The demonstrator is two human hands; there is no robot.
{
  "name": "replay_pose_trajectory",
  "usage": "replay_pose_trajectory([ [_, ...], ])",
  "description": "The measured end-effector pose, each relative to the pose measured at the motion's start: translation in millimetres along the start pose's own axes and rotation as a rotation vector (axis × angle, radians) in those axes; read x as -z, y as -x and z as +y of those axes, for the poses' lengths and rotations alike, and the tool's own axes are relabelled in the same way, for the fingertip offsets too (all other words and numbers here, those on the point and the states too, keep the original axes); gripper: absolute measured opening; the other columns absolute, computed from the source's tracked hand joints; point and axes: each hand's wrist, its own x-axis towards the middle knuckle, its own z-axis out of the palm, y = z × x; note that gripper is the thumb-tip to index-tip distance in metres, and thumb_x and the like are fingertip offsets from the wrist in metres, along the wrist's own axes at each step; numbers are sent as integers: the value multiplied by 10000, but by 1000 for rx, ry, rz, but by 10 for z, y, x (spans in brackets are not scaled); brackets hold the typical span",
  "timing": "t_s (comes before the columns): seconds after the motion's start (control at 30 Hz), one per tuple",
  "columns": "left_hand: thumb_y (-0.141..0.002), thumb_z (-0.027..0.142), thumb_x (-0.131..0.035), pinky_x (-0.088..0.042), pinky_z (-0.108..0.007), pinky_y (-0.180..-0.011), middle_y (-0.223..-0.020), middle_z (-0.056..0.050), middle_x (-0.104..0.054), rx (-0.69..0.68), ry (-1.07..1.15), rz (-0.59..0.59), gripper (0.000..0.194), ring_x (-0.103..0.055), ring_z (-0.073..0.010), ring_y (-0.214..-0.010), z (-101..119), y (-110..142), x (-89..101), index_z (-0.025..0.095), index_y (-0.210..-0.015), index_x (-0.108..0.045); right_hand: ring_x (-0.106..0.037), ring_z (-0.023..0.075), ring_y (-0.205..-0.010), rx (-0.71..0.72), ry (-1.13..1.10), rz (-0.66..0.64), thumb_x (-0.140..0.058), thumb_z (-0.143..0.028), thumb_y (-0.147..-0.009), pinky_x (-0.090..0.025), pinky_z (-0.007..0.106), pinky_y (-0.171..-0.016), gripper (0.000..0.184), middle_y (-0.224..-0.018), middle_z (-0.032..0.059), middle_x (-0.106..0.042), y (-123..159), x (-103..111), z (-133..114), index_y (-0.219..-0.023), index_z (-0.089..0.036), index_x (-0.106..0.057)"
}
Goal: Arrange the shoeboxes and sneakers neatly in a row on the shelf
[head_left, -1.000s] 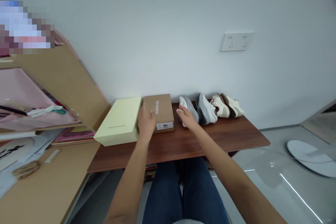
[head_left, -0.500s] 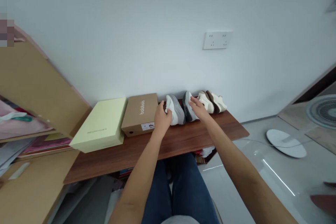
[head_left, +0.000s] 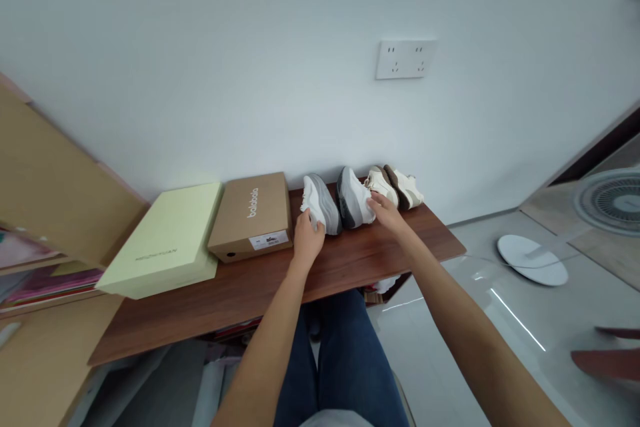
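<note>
Two grey-and-white sneakers lie on their sides, soles facing each other, on a brown wooden board. My left hand (head_left: 309, 238) pinches the heel end of the left sneaker (head_left: 324, 203), thumb on its near side. At the heel of the right sneaker (head_left: 354, 197), my right hand (head_left: 387, 212) curls its fingers round the edge; part of the grip is hidden. Just right of it rests a pair of cream shoes (head_left: 407, 188) with brown soles, close to my right fingers. A brown shoebox (head_left: 255, 213) stands left of my left hand.
A pale yellow box (head_left: 167, 230) sits at the left of the wooden board (head_left: 200, 307), beside a cardboard-coloured shelf (head_left: 50, 187). The wall behind carries a white socket plate (head_left: 406, 59). A white fan (head_left: 533, 260) stands on the floor at right.
My left hand has closed on the left sneaker's heel. My right hand has moved from above the right sneaker down to its heel and gripped it. The view has shifted slightly.
</note>
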Motion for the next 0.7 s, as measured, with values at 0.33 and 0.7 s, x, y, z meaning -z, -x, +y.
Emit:
replay_pose_trajectory([
  [0.33, -849, 261, -548, -430, -367, -1008, -1298, -205, -616, 236, 94, -108, 489, -581, -277, -1222, -155, -11, -85, 87, -1306, -533, -558, 252, -1260, 45, -6, -81, -585, -355, -850, -424, 447, -1075, 528, -1334, 121, -621, -103, -21, 403, -1340, -164, -548],
  [0.7, -838, 366, -622, -480, -329, -871, -1043, -112, -723, 200, 284, -217, 349, -660, -233, -983, -241, -30, -89, 110, -1073, -649, -669, 217, -930, -14, -12, -204, -686, -352, -751, -506, 399, -939, 435, -1003, 69, -739, -205, 13, 544, -1116, -116, -662],
])
